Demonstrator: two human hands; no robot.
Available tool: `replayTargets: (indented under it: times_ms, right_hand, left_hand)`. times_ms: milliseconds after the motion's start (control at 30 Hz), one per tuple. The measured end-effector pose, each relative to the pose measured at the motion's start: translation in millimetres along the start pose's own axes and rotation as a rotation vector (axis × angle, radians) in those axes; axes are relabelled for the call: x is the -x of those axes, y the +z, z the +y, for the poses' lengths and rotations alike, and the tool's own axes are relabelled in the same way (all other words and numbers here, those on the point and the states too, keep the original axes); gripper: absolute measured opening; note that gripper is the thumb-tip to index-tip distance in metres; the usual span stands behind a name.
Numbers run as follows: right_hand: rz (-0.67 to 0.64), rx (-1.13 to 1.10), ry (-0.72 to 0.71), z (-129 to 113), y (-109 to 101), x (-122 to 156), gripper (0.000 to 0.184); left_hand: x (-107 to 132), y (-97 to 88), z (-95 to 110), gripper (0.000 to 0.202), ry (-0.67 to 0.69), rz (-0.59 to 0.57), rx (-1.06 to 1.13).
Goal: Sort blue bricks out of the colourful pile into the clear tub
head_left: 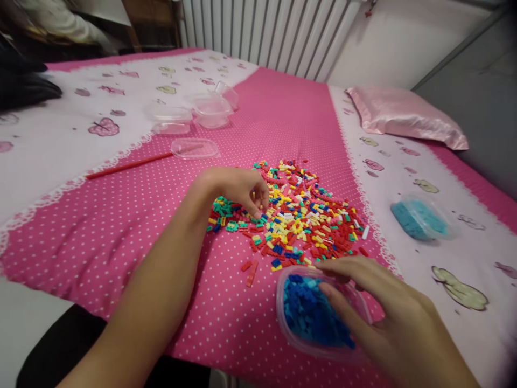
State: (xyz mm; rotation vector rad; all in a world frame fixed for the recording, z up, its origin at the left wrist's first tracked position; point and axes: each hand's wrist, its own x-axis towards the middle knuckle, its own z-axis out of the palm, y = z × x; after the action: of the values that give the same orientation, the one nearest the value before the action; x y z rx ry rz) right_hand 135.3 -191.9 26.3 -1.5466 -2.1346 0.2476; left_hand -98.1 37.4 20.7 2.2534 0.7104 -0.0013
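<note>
A heap of small plastic bricks (299, 213) in red, yellow, green, blue and white lies on the pink dotted bedspread (169, 231). My left hand (238, 188) rests on the heap's left side, fingers curled down in a pinch on bricks I cannot make out singly. My right hand (375, 307) holds the far rim of a clear plastic tub (311, 345), its fingers reaching over the edge. The tub is full of dark blue bricks (309, 315).
A second clear tub with light blue bricks (420, 220) sits to the right. Several empty clear tubs and lids (194, 116) stand further back, with a red stick (129, 165) beside them. A pink pillow (404, 116) lies at the back right, before a radiator (266, 32).
</note>
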Motion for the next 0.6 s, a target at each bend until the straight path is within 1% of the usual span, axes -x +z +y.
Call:
replayTargets:
  times_ms: [67,133,200,267,400,500,600]
  right_hand:
    - [0.032,-0.014,0.025,4,2,-2,0.014]
    - [0.061,-0.03,0.054,7,5,-4,0.015]
    - [0.066,-0.046,0.09,10,9,-5,0.017]
    - [0.05,-0.072,0.12,12,12,-7,0.018]
    - [0.009,-0.129,0.145,16,15,-8,0.022]
    - [0.007,-0.132,0.151,19,14,-10,0.021]
    - [0.014,-0.135,0.148,22,12,-12,0.019]
  left_hand:
    - [-2,4.3,0,0.023,-0.02,0.002,-0.024]
    - [-7,10.9,2,0.026,-0.018,0.029,-0.073]
    - [-14,17.6,6,0.024,0.016,0.044,-0.127]
    - [-18,23.1,11,0.019,0.031,0.031,-0.185]
    - [-22,28.5,22,0.012,-0.054,-0.002,-0.266]
    - [-20,27.7,27,0.014,-0.102,0.01,-0.286]
    - [-18,25.2,30,0.016,-0.184,0.019,-0.338]
